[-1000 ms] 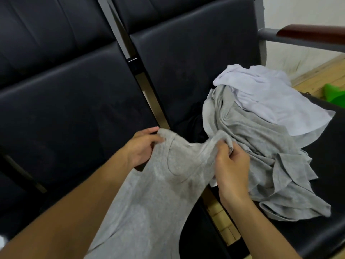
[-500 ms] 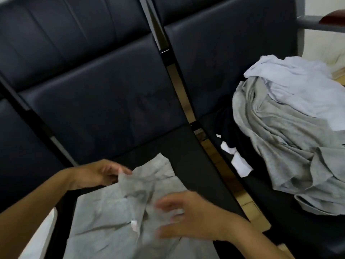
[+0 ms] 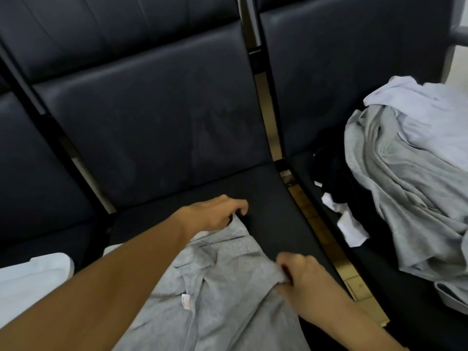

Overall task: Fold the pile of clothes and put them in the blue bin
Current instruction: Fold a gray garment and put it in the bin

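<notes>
A grey shirt (image 3: 222, 287) lies crumpled on the middle black seat (image 3: 273, 219), a small white label showing near its neck. My left hand (image 3: 215, 215) pinches the shirt's far top corner. My right hand (image 3: 301, 282) grips the shirt's right edge, fingers curled into the cloth. The pile of clothes (image 3: 410, 178) sits on the seat to the right: grey garments under a white one, with a black garment (image 3: 334, 178) and a white scrap at its left side. No blue bin is in view.
Black padded backrests (image 3: 152, 110) rise behind the seats. A gap (image 3: 326, 236) with a wooden floor below separates the middle seat from the right one. Something white (image 3: 33, 279) lies at the lower left edge.
The shirt came off the pile and now lies on the middle seat. My left hand moved to its far corner; my right hand went from hovering open to gripping the right edge.
</notes>
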A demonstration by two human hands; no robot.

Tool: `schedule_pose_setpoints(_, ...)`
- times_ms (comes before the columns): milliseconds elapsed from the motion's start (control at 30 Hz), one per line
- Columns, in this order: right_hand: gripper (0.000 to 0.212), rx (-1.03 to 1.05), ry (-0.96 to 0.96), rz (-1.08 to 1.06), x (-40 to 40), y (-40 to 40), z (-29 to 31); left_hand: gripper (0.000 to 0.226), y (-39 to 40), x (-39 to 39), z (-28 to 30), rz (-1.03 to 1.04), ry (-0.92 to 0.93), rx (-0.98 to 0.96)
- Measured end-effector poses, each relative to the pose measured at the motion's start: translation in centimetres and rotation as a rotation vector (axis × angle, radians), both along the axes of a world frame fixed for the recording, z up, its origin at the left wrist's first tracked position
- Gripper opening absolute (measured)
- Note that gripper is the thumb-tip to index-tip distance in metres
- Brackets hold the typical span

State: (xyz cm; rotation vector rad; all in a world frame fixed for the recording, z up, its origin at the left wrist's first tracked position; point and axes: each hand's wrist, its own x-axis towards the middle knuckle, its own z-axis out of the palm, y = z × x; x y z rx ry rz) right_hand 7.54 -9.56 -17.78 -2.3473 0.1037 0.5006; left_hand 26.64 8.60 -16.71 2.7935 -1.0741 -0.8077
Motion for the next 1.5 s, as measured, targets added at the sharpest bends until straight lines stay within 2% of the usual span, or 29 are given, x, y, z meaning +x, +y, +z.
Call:
schedule_pose_setpoints(67,0.022,0.082,-0.042,-0.096,0.2,-0.9,0.3,0.035,1.5,-0.2,0.6,0.121,0.006,-0.1)
schedule_pose_setpoints(200,0.02,0.104,-0.186,-0.187,0.8,-2.2,2.4,0.033,6.3,-1.9,4.8,0.383,-0.228,-0.408)
schedule_pose_setpoints(367,0.031,0.003,-0.604,-0.113,0.5,-3.2,8.2,0.028,14.5,-6.0,14.8,0.425,-0.518,-0.343)
schedule_pose_setpoints(433,0.029,0.006,-0.863,-0.127,-0.2,-3.3,12.7,0.02,17.0,-8.9,19.5,0.432,-0.644,-0.343)
schedule_pose_setpoints(500,0.025,-0.008,-1.138,-0.161,-0.5,-3.1,17.9,0.024,18.9,-12.2,24.2,0.441,-0.797,-0.39)
schedule_pose_setpoints(567,0.024,-0.06,-1.175,-0.005,-0.3,-3.2,22.8,0.025,20.3,-14.2,27.2,0.448,-0.871,-0.466)
schedule_pose_setpoints(667,0.021,-0.276,-0.981,0.289,-0.5,-2.5,29.4,0.028,22.6,-18.5,30.5,0.535,-0.786,-0.482)
schedule_pose_setpoints(867,0.021,-0.475,-1.15,0.412,-4.8,-3.8,37.0,0.029,23.5,-26.1,33.5,0.714,-0.584,-0.771)
schedule_pose_setpoints(967,0.031,-0.622,-1.338,0.428,-6.5,-4.6,38.6,0.03,23.6,-29.0,34.9,0.684,-0.594,-0.793)
schedule_pose_setpoints(1100,0.027,-0.576,-1.458,0.354,-9.2,-5.0,40.6,0.026,23.7,-32.3,36.9,0.623,-0.677,-0.834)
schedule_pose_setpoints(1167,0.029,-0.375,-1.374,0.327,-10.7,-4.6,41.7,0.027,24.0,-33.2,37.5,0.576,-0.674,-0.834)
schedule_pose_setpoints(1233,0.011,-0.18,-1.252,0.265,-11.5,-4.4,42.4,0.025,24.5,-33.8,38.0,0.563,-0.625,-0.851)
schedule_pose_setpoints(1300,0.013,-0.041,-1.141,0.209,-11.1,-4.2,42.7,0.016,25.1,-34.0,37.8,0.577,-0.535,-0.875)
schedule_pose_setpoints(1333,0.011,0.003,-1.054,0.197,-10.7,-4.1,42.4,0.031,25.4,-33.8,37.4,0.592,-0.467,-0.884)
schedule_pose_setpoints(1400,0.01,0.015,-0.878,0.229,-8.9,-4.0,41.2,0.06,25.8,-32.6,35.9,0.654,-0.333,-0.878)
schedule_pose_setpoints(1433,0.009,-0.001,-0.786,0.255,-7.4,-4.1,40.0,0.059,25.8,-31.5,34.5,0.679,-0.263,-0.846)
schedule_pose_setpoints(1500,0.008,-0.06,-0.608,0.326,-4.4,-3.8,36.6,0.037,25.7,-28.7,31.0,0.717,-0.154,-0.734)
